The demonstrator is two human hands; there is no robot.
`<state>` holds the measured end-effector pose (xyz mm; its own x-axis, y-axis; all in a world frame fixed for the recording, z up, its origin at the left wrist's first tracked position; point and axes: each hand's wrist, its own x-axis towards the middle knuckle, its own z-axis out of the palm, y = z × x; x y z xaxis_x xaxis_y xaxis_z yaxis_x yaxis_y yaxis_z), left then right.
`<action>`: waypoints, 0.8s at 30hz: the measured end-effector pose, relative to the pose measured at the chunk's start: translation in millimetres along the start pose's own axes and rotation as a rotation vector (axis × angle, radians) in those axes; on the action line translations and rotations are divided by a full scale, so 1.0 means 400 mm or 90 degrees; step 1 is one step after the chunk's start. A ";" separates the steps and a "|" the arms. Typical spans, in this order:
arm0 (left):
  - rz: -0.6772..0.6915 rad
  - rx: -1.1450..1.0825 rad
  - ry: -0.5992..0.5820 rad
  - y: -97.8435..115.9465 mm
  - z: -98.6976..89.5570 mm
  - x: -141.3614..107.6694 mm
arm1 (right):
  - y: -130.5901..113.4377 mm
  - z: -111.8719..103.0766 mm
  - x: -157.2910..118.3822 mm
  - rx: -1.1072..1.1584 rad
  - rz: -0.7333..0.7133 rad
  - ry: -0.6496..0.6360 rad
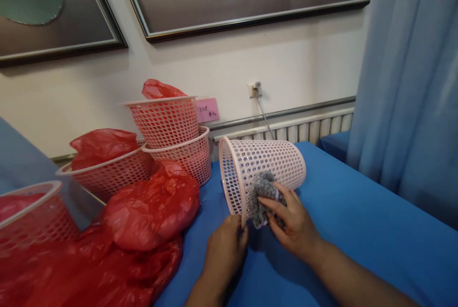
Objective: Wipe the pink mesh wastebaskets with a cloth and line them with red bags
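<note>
A pale pink perforated plastic basket [275,154] lies on its side on the blue-covered surface [343,230], its round mouth facing left. My left hand [226,245] is closed on the lower edge of the rim. In my right hand [291,218] is a bunched grey cloth [263,192], pressed against the basket's side near the mouth. The cloth hides part of the holes there. The fingertips of my left hand are partly hidden by the rim.
Several pink baskets, among them an upper stacked one [164,121], stand at the left with red plastic bags in them. A heap of red bags [150,206] lies in front. A radiator [315,125] and plugged-in cord [264,113] are behind; a blue curtain [404,82] hangs at right.
</note>
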<state>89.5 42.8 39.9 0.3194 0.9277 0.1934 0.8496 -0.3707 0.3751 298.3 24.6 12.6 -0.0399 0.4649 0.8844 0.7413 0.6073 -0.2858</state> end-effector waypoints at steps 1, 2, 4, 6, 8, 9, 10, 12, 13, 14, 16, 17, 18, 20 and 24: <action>0.000 -0.034 0.024 0.003 -0.009 0.003 | -0.014 0.001 0.000 0.012 -0.016 -0.010; 0.003 -0.079 0.053 0.007 -0.019 0.009 | -0.021 0.001 0.001 0.021 -0.024 -0.017; 0.022 -0.183 0.108 0.015 -0.035 0.025 | -0.023 0.001 0.004 0.031 -0.026 -0.024; 0.045 -0.253 0.135 0.023 -0.043 0.041 | -0.023 0.001 0.006 0.039 -0.030 -0.026; 0.075 -0.280 0.138 0.028 -0.042 0.050 | -0.030 0.002 0.005 0.057 -0.051 -0.025; 0.089 -0.282 0.139 0.029 -0.039 0.049 | -0.035 0.003 0.004 0.069 -0.065 -0.028; 0.103 -0.276 0.143 0.028 -0.034 0.046 | -0.039 0.005 0.002 0.078 -0.081 -0.036; 0.123 -0.242 0.156 0.023 -0.025 0.032 | -0.035 0.009 -0.002 0.079 -0.093 -0.046; 0.128 -0.216 0.161 0.019 -0.020 0.023 | -0.023 0.010 -0.004 0.066 -0.078 -0.041; 0.133 -0.187 0.163 0.015 -0.016 0.015 | -0.002 0.010 -0.005 0.045 -0.041 -0.021; 0.145 -0.128 0.160 0.006 -0.007 0.002 | 0.064 0.009 -0.006 -0.005 0.102 0.048; 0.153 -0.101 0.156 0.003 -0.003 -0.002 | 0.104 0.006 -0.004 -0.022 0.200 0.088; 0.161 -0.077 0.153 0.000 0.001 -0.005 | 0.144 0.003 -0.001 -0.031 0.299 0.124; 0.173 -0.038 0.144 -0.001 0.008 -0.006 | 0.204 -0.004 0.005 -0.025 0.439 0.169; 0.160 -0.001 0.111 0.001 0.012 -0.004 | 0.164 -0.009 0.007 -0.001 0.367 0.149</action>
<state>91.2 41.3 35.4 0.4418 0.7855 0.4333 0.7528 -0.5873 0.2971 349.2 63.3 -2.4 0.5150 0.5644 0.6451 0.6010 0.2988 -0.7413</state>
